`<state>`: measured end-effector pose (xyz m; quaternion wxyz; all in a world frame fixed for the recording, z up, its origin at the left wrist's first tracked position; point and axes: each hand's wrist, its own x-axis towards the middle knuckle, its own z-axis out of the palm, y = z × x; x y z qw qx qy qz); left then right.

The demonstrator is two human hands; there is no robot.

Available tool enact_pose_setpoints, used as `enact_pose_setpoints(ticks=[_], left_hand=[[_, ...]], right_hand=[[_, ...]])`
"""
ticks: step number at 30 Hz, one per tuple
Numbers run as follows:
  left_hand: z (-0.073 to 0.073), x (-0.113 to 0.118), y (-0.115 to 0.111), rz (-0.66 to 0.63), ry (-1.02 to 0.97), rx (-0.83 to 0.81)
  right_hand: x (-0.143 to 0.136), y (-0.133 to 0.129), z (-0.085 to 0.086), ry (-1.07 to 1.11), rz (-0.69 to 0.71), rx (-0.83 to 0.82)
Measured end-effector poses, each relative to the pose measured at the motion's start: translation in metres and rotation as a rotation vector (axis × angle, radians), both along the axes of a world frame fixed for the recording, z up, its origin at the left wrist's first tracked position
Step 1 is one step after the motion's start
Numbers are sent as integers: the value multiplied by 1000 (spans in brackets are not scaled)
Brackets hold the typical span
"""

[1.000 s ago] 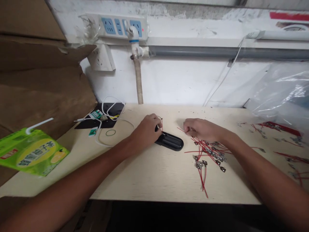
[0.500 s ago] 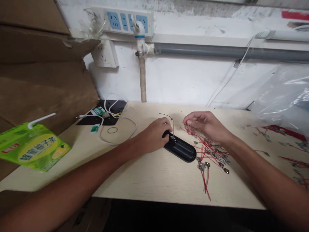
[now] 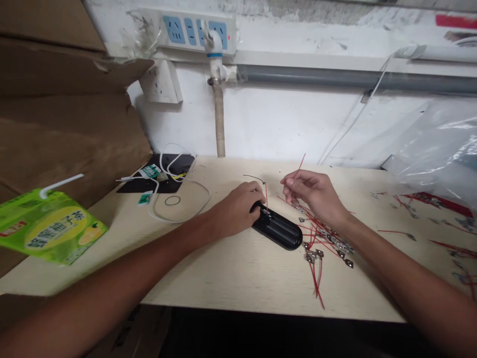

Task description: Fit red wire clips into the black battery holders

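My left hand (image 3: 244, 206) is closed around the upper left end of a black, round-ended plastic housing (image 3: 281, 229) on the table. A thin red wire and a black wire stick up from the housing beside my fingers. To the right, my right hand (image 3: 307, 191) pinches a red wire (image 3: 301, 164) between thumb and fingers, its free end pointing up. A small metal piece shows below those fingertips. Just beneath my right hand, a pile of red wires with metal battery contacts (image 3: 331, 238) lies against the housing's right end.
A green drink carton (image 3: 55, 226) with a white straw stands at the left, before a cardboard box (image 3: 67, 124). A white cable (image 3: 208, 194) loops over a black sheet at the back left. More wired contacts (image 3: 454, 248) and a clear plastic bag (image 3: 439, 144) are at the right.
My right hand has turned slightly, and the red wire it pinches now points upward above the fingers. My left hand and the black housing have stayed in place.
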<state>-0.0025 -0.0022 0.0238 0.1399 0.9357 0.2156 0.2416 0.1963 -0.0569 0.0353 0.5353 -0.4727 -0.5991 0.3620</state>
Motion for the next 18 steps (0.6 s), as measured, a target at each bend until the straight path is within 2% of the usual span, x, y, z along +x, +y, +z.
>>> enact_pose_setpoints(ticks=[7,11,16,18], left_hand=[[2,1,-2,11,-48,-35],[3,1,-5,47,-105,-105],[1,1,-3,-30,-109,-113],[-1,1,0,-53,-105,-118]], right_hand=[[-8,-9,2,-163,122,57],[-13,-14,5,-243,113,63],[-18,-17,5,-325,173,133],[-19,-18,4,-377,183,95]])
